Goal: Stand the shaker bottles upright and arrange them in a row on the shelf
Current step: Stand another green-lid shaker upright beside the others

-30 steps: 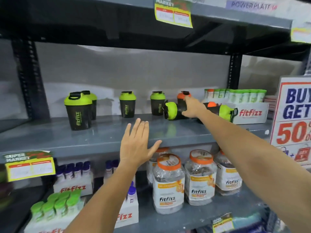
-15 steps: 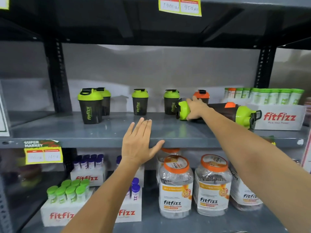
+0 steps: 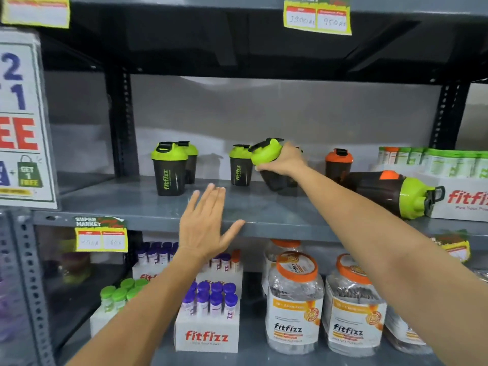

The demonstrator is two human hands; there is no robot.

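A grey metal store shelf [image 3: 148,204] runs across the view against a pale back wall, with dark uprights on either side and yellow price tags on the shelf edges. The right hand [image 3: 284,162] reaches over the shelf with its fingers wrapped around a tilted shaker bottle [image 3: 266,159], gripping just below the green lid; the lid leans up and to the left of the hand, while the dark body angles down beneath the palm with its base on or just above the shelf, which cannot be told. Just left of that grip stands an upright green-lidded shaker [image 3: 239,165], and farther left two more green-lidded shakers [image 3: 169,169] stand close together, one behind the other. Right of the grip, near the back wall, an orange-lidded shaker [image 3: 338,163] stands upright. Farther right and nearer the front, a larger bottle [image 3: 390,192] lies on its side, green lid pointing right, touching a white Fitfizz box [image 3: 464,199]. The left hand [image 3: 206,228] is held open and flat, fingers together and thumb spread, holding nothing, in front of the shelf's front edge, below and left of the gripping hand. The lower shelf carries clear Fitfizz jars [image 3: 294,307] with orange lids and boxes of small tubes [image 3: 208,313].
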